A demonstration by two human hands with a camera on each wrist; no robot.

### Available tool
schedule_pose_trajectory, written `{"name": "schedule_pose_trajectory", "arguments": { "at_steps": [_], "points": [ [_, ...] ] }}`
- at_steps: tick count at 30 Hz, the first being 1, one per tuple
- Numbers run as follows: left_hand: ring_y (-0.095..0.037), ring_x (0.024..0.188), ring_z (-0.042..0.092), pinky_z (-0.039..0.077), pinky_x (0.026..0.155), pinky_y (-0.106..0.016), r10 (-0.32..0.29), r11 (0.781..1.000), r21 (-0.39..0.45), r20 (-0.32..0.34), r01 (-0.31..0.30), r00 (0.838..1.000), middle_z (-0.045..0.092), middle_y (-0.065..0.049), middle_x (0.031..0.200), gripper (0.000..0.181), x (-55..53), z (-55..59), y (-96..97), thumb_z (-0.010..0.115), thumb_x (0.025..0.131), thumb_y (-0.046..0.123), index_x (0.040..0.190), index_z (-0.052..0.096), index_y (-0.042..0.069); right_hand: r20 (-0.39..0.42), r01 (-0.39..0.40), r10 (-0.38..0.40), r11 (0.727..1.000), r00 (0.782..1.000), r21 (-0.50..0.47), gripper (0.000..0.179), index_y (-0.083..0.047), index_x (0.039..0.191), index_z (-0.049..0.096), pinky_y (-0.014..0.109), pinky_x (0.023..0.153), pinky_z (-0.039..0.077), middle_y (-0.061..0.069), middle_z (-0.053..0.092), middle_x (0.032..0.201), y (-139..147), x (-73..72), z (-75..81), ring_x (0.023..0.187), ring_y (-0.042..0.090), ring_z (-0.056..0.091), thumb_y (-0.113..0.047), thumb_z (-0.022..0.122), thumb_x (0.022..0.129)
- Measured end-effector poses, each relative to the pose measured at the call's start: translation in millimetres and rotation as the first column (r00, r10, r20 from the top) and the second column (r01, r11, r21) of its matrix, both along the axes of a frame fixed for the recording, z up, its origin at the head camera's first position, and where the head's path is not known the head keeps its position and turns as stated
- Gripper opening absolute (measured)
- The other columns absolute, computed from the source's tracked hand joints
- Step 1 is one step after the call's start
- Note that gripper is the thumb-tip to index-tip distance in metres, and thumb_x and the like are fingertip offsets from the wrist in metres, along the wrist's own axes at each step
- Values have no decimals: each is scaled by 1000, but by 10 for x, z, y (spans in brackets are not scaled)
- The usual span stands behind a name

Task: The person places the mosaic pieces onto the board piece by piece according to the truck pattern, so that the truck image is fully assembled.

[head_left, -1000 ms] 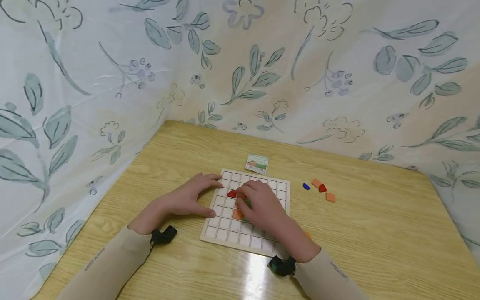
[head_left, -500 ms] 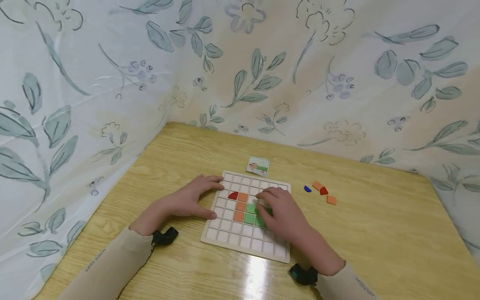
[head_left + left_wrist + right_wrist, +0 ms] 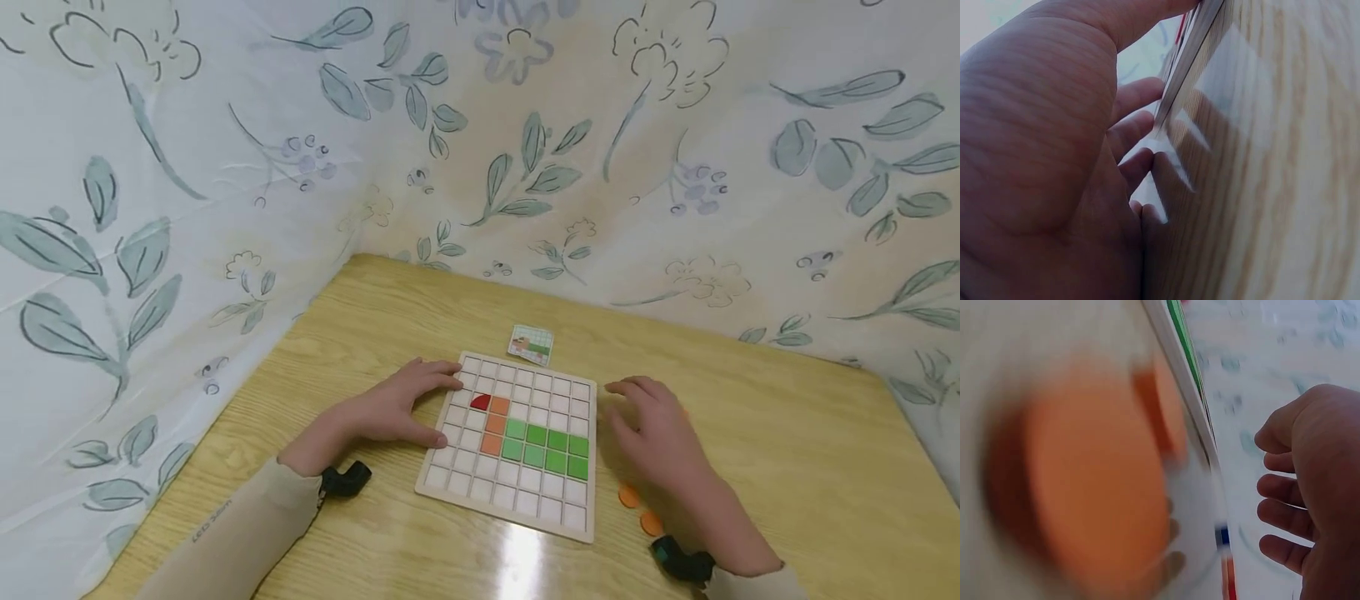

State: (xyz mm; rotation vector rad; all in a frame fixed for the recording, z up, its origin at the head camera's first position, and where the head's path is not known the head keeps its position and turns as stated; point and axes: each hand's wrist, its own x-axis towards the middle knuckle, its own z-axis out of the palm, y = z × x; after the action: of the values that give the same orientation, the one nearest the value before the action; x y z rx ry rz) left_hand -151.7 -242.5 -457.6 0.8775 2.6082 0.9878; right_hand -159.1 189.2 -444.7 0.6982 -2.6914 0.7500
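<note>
A wooden grid board [image 3: 504, 514] lies on the table. Set in its cells are a red quarter-circle piece [image 3: 481, 402], a column of orange squares [image 3: 494, 423] and two rows of light and dark green squares [image 3: 557, 440]. My left hand [image 3: 393, 404] rests at the board's left edge, thumb and fingertips apart and touching the rim. Just off the right edge hovers my right hand [image 3: 660, 429], fingers loosely bent, holding nothing. In the right wrist view its fingers [image 3: 1282, 512] hang free, near a small blue piece [image 3: 1222, 535].
Two orange round pieces [image 3: 628, 497] lie right of the board, by the right wrist. Other loose pieces are mostly hidden behind the right hand in the head view. A small pattern card [image 3: 531, 344] lies beyond the board. Floral cloth [image 3: 525, 150] hangs behind the table.
My right hand has moved from over the board's middle to the right, off the board, uncovering the orange and green squares. The left hand keeps its place at the board's edge.
</note>
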Motion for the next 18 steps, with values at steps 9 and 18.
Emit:
{"name": "schedule_pose_trajectory", "arguments": {
  "at_steps": [9,18],
  "points": [
    [-35,167,15,2,135,-59,11,1000,-7,-4,-11,1000,31,-1,178,86,23,-7,15,89,88,51,159,55,17,78,129,-128,992,989,-5,32,5,130,71,67,91,59,27,68,131,560,-165,-35,118,47,63,-10,75,102],
    [-33,167,16,2,135,-58,8,1000,0,3,-8,1000,31,-1,177,85,29,-5,28,89,89,51,159,56,16,121,96,-97,995,988,19,40,10,136,67,67,95,54,30,71,128,713,-230,-118,116,48,65,-4,72,99]
  ]
}}
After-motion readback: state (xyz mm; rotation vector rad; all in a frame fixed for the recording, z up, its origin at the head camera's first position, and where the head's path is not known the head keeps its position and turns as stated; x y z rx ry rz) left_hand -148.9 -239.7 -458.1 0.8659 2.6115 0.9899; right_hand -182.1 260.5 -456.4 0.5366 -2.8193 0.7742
